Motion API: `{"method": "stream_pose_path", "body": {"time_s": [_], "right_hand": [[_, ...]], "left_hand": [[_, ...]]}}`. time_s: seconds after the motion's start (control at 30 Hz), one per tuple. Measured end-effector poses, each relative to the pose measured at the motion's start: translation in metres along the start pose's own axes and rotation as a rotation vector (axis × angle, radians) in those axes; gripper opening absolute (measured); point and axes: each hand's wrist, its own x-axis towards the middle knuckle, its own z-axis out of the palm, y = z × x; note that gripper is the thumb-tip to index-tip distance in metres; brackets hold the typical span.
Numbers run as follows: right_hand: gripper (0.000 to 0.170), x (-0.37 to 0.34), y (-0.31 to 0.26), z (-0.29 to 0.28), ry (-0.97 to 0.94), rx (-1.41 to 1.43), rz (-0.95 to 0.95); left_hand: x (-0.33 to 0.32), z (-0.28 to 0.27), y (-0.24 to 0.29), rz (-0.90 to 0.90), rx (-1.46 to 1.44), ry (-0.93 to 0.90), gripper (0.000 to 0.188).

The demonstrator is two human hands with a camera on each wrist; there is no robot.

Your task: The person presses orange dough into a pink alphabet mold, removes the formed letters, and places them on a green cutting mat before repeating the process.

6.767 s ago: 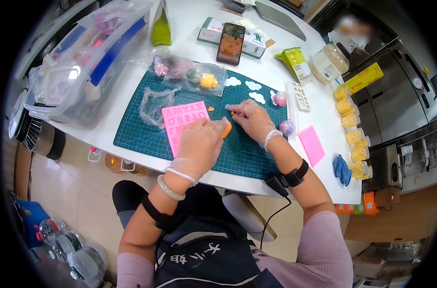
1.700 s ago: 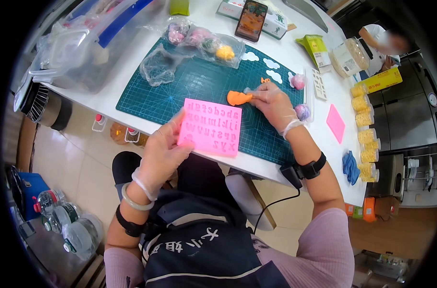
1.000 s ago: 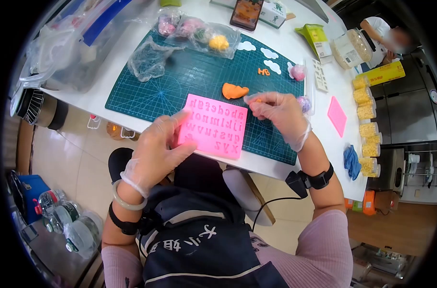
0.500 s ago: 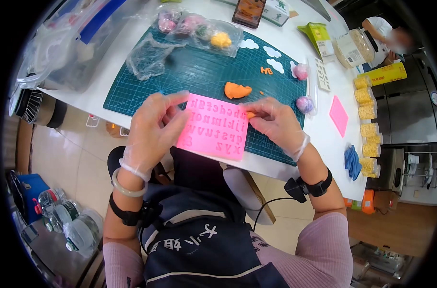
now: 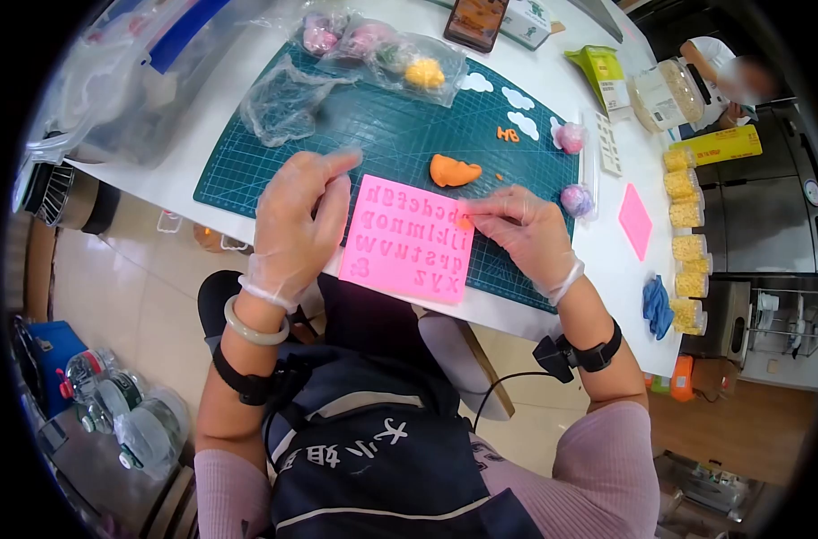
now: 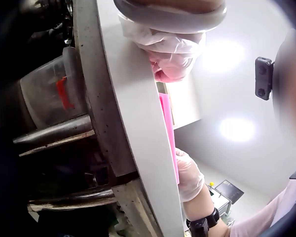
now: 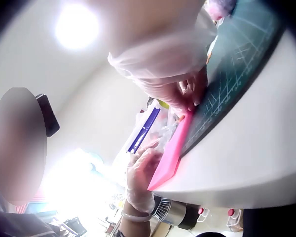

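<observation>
A pink letter mold [image 5: 404,241] with lowercase letters lies at the near edge of the green cutting mat [image 5: 373,133]. At its upper right corner, my gloved right hand [image 5: 527,235] pinches a small bit of orange clay [image 5: 465,221] against the letters. My gloved left hand [image 5: 303,216] is beside the mold's left edge, index finger extended, holding nothing. Just beyond the mold sits a larger orange clay lump [image 5: 454,171], with a tiny orange crumb [image 5: 499,177] to its right. Orange letters [image 5: 508,135] reading HB lie farther back.
White cloud cutouts [image 5: 522,123] and marbled balls [image 5: 576,200] lie along the mat's right side. Bagged clay [image 5: 424,74] and crumpled plastic wrap [image 5: 283,103] are at the back. A phone [image 5: 476,22] stands behind; a second pink mold [image 5: 635,222] lies right.
The uppercase mold has given way to the lowercase one, and the HB letters now lie by the clouds. My right hand brought clay to the mold's corner; my left hand let go of its edge.
</observation>
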Motion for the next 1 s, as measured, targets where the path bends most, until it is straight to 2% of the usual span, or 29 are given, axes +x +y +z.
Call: {"method": "stream_pose_path", "body": {"time_s": [0.17,0.37,0.47,0.53,0.57,0.63,0.67,0.73,0.87,0.93,1.0], "right_hand": [[0.023,0.0,-0.006,0.0,0.04,-0.031,-0.036],[0.021,-0.001,-0.015,0.002,-0.004,-0.002,-0.04],[0.018,0.0,-0.022,0.006,-0.033,-0.035,0.061],[0.017,0.003,-0.016,0.006,-0.007,-0.205,-0.085],[0.017,0.003,-0.016,0.006,-0.007,-0.209,-0.086],[0.016,0.004,-0.018,0.007,0.034,-0.064,0.086],[0.016,0.005,-0.016,0.006,0.033,-0.068,0.085],[0.016,0.006,-0.013,0.001,-0.028,0.068,0.261],[0.018,0.006,-0.017,-0.003,-0.058,0.067,0.17],[0.019,0.008,-0.026,-0.004,-0.081,0.088,0.317],[0.019,0.008,-0.028,0.0,-0.059,0.093,0.331]], "left_hand": [[0.001,-0.001,0.001,0.031,0.001,0.02,0.019],[0.001,-0.002,0.001,0.049,-0.011,0.02,0.018],[0.0,-0.001,0.001,0.065,-0.004,0.037,0.018],[0.0,-0.002,0.003,0.044,-0.018,0.023,0.018],[-0.001,-0.002,0.002,0.046,-0.02,0.026,0.018],[-0.002,-0.002,-0.001,0.052,-0.03,0.004,0.022],[-0.002,-0.003,0.0,0.051,-0.032,0.008,0.022],[-0.001,-0.005,0.004,0.032,-0.042,-0.019,0.02],[-0.001,-0.005,0.014,0.12,0.01,-0.071,0.023],[-0.001,0.0,0.024,0.248,-0.045,-0.124,0.031],[-0.004,0.014,0.037,0.22,-0.092,-0.187,0.037]]}}
